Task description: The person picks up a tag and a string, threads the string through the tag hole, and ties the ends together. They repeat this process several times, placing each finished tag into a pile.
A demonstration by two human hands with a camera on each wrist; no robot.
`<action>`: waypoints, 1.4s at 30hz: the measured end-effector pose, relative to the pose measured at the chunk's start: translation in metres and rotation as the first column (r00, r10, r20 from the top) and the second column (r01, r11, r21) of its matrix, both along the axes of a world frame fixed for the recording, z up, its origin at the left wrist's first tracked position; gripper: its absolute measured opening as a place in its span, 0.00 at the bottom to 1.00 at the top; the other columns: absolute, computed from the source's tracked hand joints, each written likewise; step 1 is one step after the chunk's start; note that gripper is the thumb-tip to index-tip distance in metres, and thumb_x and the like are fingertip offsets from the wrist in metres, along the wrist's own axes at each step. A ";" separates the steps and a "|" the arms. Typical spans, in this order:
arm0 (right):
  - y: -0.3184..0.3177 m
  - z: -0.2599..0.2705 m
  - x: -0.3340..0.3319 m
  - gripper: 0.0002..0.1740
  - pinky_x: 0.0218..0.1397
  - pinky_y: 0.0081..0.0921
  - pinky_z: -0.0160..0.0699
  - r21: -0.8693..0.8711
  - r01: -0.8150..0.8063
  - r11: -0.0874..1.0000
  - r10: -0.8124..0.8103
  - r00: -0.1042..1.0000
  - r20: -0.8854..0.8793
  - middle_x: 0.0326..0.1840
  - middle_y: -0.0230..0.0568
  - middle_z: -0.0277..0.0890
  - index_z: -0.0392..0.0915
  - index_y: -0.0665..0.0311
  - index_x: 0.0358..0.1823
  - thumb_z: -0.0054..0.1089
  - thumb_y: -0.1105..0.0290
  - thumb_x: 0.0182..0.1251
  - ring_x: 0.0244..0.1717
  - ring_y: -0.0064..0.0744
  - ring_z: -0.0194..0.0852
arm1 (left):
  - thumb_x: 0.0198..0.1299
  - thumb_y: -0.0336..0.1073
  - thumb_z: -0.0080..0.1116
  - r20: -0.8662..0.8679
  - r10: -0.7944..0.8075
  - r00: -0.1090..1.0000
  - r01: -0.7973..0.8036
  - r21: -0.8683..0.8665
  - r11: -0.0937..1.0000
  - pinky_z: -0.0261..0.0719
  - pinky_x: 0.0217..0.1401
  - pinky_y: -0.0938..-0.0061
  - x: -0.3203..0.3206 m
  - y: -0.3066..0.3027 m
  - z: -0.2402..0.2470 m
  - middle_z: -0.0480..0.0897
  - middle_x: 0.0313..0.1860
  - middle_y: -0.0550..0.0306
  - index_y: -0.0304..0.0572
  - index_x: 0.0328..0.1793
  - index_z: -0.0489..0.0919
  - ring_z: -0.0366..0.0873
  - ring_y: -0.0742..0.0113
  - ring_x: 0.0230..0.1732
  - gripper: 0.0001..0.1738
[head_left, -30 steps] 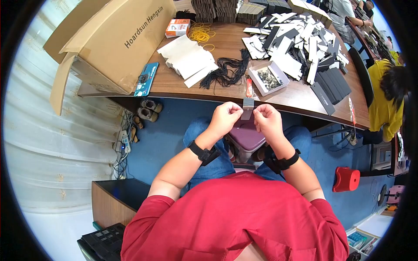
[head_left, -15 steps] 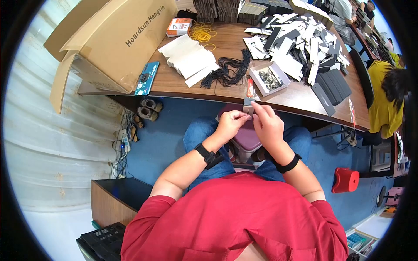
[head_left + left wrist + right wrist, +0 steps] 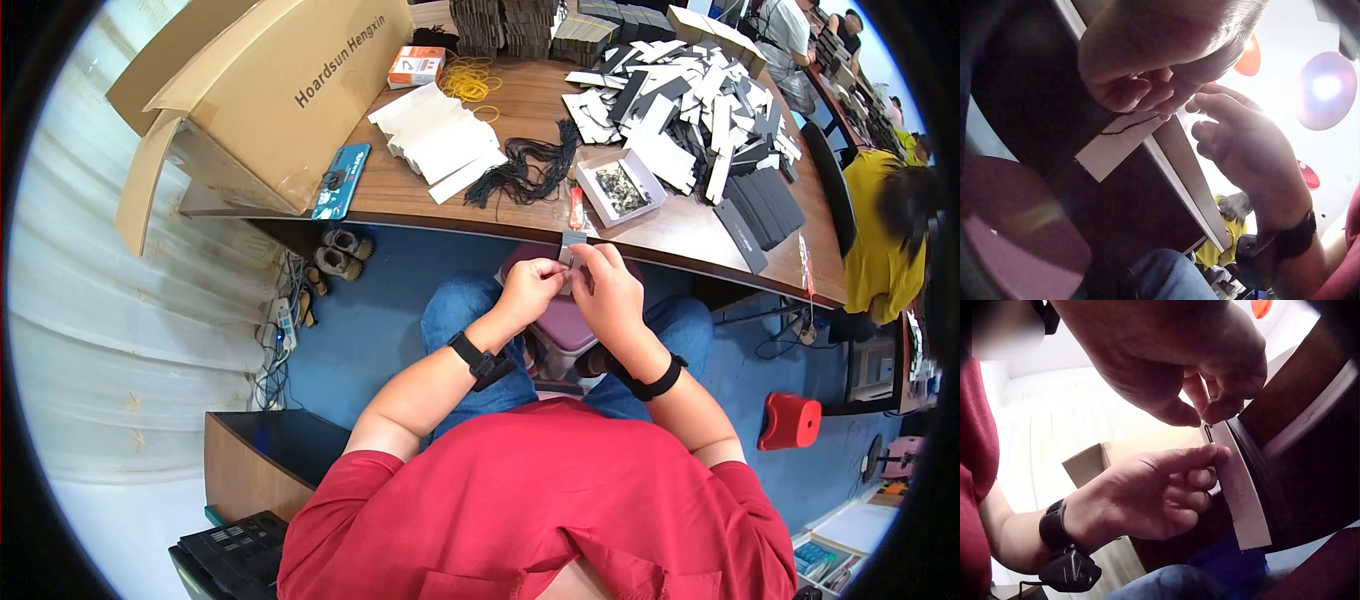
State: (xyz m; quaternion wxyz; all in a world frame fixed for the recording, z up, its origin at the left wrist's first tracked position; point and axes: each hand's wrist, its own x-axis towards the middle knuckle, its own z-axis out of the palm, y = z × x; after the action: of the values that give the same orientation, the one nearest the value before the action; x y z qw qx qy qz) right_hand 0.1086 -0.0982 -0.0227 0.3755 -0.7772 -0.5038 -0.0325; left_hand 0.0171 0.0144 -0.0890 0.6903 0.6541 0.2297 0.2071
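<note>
A narrow card strip [image 3: 573, 242], dark on top and white underneath, juts over the table's front edge between my hands. A thin black cord [image 3: 1127, 127] crosses the strip's white underside [image 3: 1107, 159]. My left hand [image 3: 533, 288] pinches the cord with thumb and forefinger, right against the strip's face in the right wrist view. Just above, my right hand [image 3: 610, 292] has its thumb and fingertips together at the cord's loop [image 3: 1208, 433], close over the strip's edge. Behind the strip lie more dark strips [image 3: 1254, 459], seen edge-on.
Beyond the hands on the table [image 3: 420, 222] are an orange-handled tool [image 3: 576, 208], a box of small parts [image 3: 622, 190], a black cord bundle [image 3: 525, 170], white strips [image 3: 435, 140] and a black-and-white card pile [image 3: 690, 105]. A cardboard box [image 3: 270, 110] stands left; a purple stool [image 3: 565, 322] is below.
My hands were apart on either side of the strip; the left has since come in beneath its end. The right reached over the strip, then drew its fingertips together by the left's.
</note>
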 end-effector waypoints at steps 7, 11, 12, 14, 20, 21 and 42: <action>0.002 0.007 -0.002 0.13 0.32 0.31 0.77 -0.003 0.010 1.000 -0.009 0.999 0.051 0.39 0.37 0.74 0.77 0.58 0.40 0.61 0.75 0.51 0.31 0.40 0.78 | 0.62 0.28 0.56 -0.030 -0.033 0.999 0.033 -0.021 0.999 0.72 0.33 0.83 -0.001 0.003 0.002 0.81 0.29 0.63 0.31 0.40 0.82 0.73 0.80 0.29 0.07; 0.002 0.010 -0.002 0.12 0.33 0.32 0.77 0.014 0.015 1.000 -0.016 0.999 0.051 0.40 0.38 0.73 0.76 0.58 0.39 0.61 0.75 0.51 0.32 0.41 0.78 | 0.62 0.28 0.56 -0.015 -0.033 0.999 0.032 -0.057 0.998 0.71 0.32 0.83 -0.002 0.001 0.005 0.81 0.28 0.64 0.31 0.39 0.83 0.73 0.80 0.28 0.07; 0.002 0.010 -0.002 0.12 0.33 0.32 0.77 0.019 0.017 1.000 -0.018 0.998 0.057 0.40 0.38 0.73 0.76 0.58 0.39 0.61 0.75 0.51 0.32 0.41 0.78 | 0.62 0.27 0.55 -0.012 -0.035 0.999 0.034 -0.048 0.998 0.71 0.32 0.83 -0.002 0.001 0.007 0.81 0.29 0.64 0.31 0.39 0.82 0.72 0.80 0.28 0.07; 0.002 0.011 -0.002 0.12 0.33 0.32 0.76 0.017 0.017 1.000 -0.017 0.999 0.031 0.41 0.38 0.73 0.76 0.58 0.39 0.61 0.75 0.51 0.32 0.41 0.77 | 0.62 0.27 0.55 -0.009 -0.031 0.999 0.031 -0.015 0.999 0.71 0.32 0.83 -0.002 0.001 0.006 0.81 0.29 0.64 0.31 0.39 0.82 0.72 0.80 0.28 0.07; 0.001 0.007 -0.001 0.13 0.33 0.30 0.76 0.021 0.025 0.999 -0.025 1.000 0.005 0.41 0.37 0.73 0.76 0.59 0.41 0.61 0.76 0.52 0.30 0.38 0.77 | 0.61 0.28 0.56 -0.030 -0.023 0.999 0.024 0.005 1.000 0.72 0.33 0.83 -0.002 0.001 0.009 0.81 0.29 0.64 0.32 0.39 0.83 0.73 0.80 0.29 0.07; 0.001 0.005 -0.002 0.13 0.33 0.29 0.76 0.030 0.029 0.999 -0.030 0.999 0.013 0.41 0.37 0.73 0.76 0.60 0.41 0.61 0.76 0.52 0.30 0.37 0.76 | 0.61 0.28 0.56 -0.041 -0.023 0.999 0.024 0.003 1.000 0.72 0.33 0.83 -0.002 0.001 0.009 0.81 0.29 0.64 0.32 0.39 0.83 0.73 0.80 0.29 0.07; -0.001 -0.012 0.002 0.05 0.30 0.32 0.77 0.121 -0.058 0.991 0.068 0.995 -0.072 0.33 0.36 0.75 0.77 0.57 0.32 0.62 0.74 0.54 0.31 0.41 0.78 | 0.60 0.30 0.59 -0.112 -0.090 0.990 0.086 -0.034 0.996 0.72 0.42 0.81 -0.031 -0.001 -0.006 0.83 0.32 0.62 0.32 0.40 0.83 0.75 0.77 0.35 0.08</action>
State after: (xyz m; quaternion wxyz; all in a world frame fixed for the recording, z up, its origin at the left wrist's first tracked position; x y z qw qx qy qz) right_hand 0.1106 -0.0987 -0.0346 0.4409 -0.7379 -0.5106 -0.0209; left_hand -0.0142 0.0139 -0.0945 0.6942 0.6641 0.2423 0.1358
